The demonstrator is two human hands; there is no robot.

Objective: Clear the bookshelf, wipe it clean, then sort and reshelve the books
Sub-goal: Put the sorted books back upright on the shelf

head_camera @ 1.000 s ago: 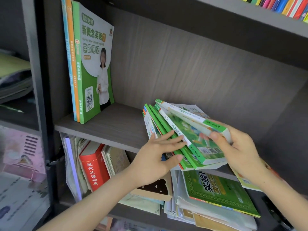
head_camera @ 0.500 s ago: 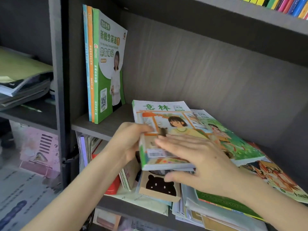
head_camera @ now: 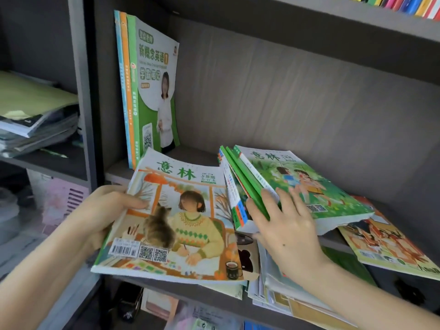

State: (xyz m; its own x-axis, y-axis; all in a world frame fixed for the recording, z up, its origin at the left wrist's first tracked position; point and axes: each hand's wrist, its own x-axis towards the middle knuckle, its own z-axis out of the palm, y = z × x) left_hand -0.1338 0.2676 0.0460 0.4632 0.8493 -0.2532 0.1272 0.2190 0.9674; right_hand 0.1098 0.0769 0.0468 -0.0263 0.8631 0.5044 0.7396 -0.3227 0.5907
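- The left hand (head_camera: pixel 107 210) grips a magazine (head_camera: pixel 166 222) by its left edge, thumb curled onto the cover, which shows a girl writing with a cat beside her.
- The magazine is tilted and held out past the front edge of the shelf (head_camera: pixel 195 152). It hides that part of the edge and much of what lies on the shelf below.
- The right hand (head_camera: pixel 285 225) lies open, its fingers spread and fairly straight over the near left corner of a stack of books (head_camera: pixel 316 186) with green spines.
- The stack lies on the shelf toward the right, tilted, its top cover showing children on green grass. It sits just beside the magazine's right edge.
- Three upright books (head_camera: pixel 147 91) stand at the left end of the shelf against the side wall, with the green one's cover facing out.
- An orange magazine (head_camera: pixel 385 244) lies under the stack's right side and hangs over the shelf's front edge.
- On the shelf below, a loose pile of papers (head_camera: pixel 285 296) shows under the right wrist, and a notebook with a black bear shape (head_camera: pixel 245 258) peeks out beside the held magazine.
- A row of colourful spines (head_camera: pixel 409 5) lines the shelf above at the top right.
- In the compartment to the left, a heap of folders (head_camera: pixel 31 115) lies flat.
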